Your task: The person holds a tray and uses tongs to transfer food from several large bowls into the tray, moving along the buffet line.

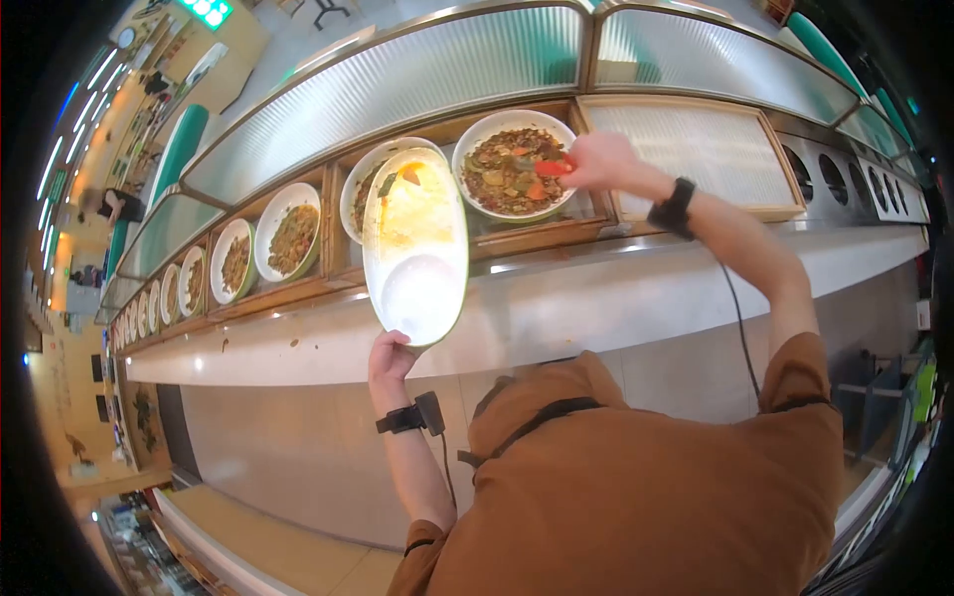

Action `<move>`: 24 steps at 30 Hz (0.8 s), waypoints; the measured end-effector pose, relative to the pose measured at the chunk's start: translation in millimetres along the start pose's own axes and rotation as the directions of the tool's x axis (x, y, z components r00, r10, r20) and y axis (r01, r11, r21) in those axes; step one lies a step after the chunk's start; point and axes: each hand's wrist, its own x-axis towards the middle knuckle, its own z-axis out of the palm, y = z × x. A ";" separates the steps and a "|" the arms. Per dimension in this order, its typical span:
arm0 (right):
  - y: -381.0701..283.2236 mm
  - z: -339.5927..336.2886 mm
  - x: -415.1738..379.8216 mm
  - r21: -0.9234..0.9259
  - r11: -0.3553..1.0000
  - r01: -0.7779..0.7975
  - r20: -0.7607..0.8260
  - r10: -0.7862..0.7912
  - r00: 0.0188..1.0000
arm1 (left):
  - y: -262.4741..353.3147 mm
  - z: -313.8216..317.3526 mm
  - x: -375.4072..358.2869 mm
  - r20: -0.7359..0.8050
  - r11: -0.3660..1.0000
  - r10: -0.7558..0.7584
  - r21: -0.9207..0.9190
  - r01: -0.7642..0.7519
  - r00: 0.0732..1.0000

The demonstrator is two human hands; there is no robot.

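My left hand grips the lower end of a tilted white oval dish with a green outer edge. Its inner face shows orange, oily sauce smears and a few food scraps near the top. Over a round white bowl of chopped, browned food, my right hand is closed around a red utensil. The kind of utensil cannot be made out, since its working end blends into the food. Partly behind the oval dish is another white bowl of food.
More food bowls run leftward in a wooden-framed counter. Ribbed glass guards stand behind them. A ribbed panel in a wooden frame lies right of my bowl, with round openings beyond. A pale ledge runs along the front.
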 end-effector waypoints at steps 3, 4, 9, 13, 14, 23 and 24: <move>23.3 -18.2 22.7 0.203 0.976 -0.078 -0.008 0.082 0.997 | -5.8 8.1 -2.5 -0.056 0.997 0.044 -0.068 -0.048 0.997; 25.3 -24.6 26.2 0.234 0.968 -0.092 -0.010 0.097 0.995 | -7.5 7.3 -4.8 -0.088 0.997 0.040 -0.058 -0.046 0.995; 24.2 -39.2 50.9 0.447 0.874 -0.192 -0.035 0.231 0.972 | -11.2 5.4 -1.8 -0.096 0.999 0.018 -0.032 -0.021 0.995; 22.3 8.9 91.7 0.844 0.536 -0.032 -0.202 0.372 0.906 | -11.6 2.1 -0.6 -0.096 0.999 0.052 0.001 -0.052 0.994; 16.4 17.8 102.1 0.900 0.434 0.034 -0.240 0.430 0.870 | -10.9 2.9 -1.2 -0.111 0.999 0.052 0.006 -0.051 0.993; -26.3 5.6 121.4 0.950 -0.237 0.204 0.132 0.895 0.425 | -14.8 -2.3 0.0 -0.183 0.961 0.135 -0.216 -0.174 0.974; -14.4 10.2 127.7 0.953 -0.202 0.227 0.093 0.906 0.414 | -15.0 -3.2 2.2 -0.189 0.957 0.152 -0.217 -0.192 0.970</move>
